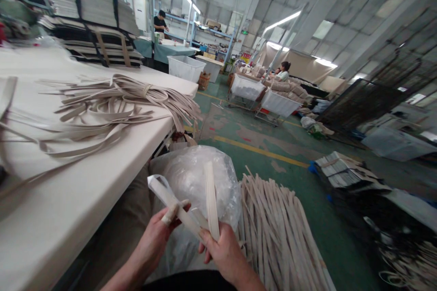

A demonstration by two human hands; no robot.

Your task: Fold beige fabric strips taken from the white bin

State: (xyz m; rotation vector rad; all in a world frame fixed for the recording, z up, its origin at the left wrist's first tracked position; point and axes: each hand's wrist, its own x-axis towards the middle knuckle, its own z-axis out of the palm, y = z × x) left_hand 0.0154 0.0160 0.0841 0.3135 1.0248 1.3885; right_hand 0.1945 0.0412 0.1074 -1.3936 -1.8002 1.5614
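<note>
Between the fingers of my left hand [157, 233] is a narrow, whitish translucent plastic strip [163, 190]; its far end sticks up and catches the light. There are pale wrappings on the thumb and a fingertip of that hand. Folded beige fabric strap [211, 200] rises from the pinch of my right hand [223, 246]. The plastic strip's lower end reaches the right fingertips, and a short pale end shows beside the strap. How the strip and strap meet there is hidden by the fingers. Behind both hands bulges a clear plastic bag [201, 168] with whitish contents.
A cream-topped table [129, 163] on the left bears a tied bundle of beige straps [136, 95]. Many long straps [280, 223] hang or lie at my right. Strapped fabric stacks [95, 22], white bins [186, 68] and other people stand farther off.
</note>
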